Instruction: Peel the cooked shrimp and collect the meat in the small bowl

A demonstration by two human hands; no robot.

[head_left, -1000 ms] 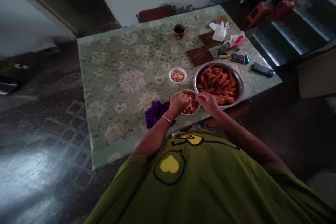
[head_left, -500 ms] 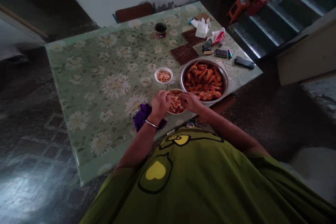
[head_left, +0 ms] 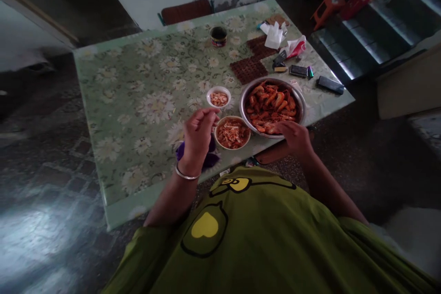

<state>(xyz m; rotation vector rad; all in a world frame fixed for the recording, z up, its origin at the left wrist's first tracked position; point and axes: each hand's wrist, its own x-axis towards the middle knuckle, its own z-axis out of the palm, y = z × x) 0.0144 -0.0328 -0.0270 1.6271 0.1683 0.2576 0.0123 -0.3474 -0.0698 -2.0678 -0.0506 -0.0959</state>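
My left hand (head_left: pixel 200 135) is raised beside the small white bowl (head_left: pixel 218 106), which holds peeled shrimp (head_left: pixel 218 98). Its thumb and fingers are drawn together in a pinch; whatever they hold is too small to make out. My right hand (head_left: pixel 296 139) is over the near right rim of a metal basin (head_left: pixel 242 101) heaped with whole cooked red shrimp (head_left: pixel 270 103). Its fingers are bent together at the nearest shrimp, and their grip is partly hidden. Between the hands stands a bowl (head_left: pixel 220 144) of shrimp shells and heads (head_left: pixel 233 133).
A purple cloth (head_left: pixel 211 160) lies partly behind my left wrist. Farther back on the flowered tablecloth (head_left: pixel 155 105) are brown woven mats (head_left: pixel 248 70), a dark tin (head_left: pixel 218 36), white tissues (head_left: pixel 274 35), a black phone (head_left: pixel 330 85) and other small items.
My hands have parted from above the shell bowl. The left moved left and up toward the small bowl; the right moved right to the basin. The view shifted slightly.
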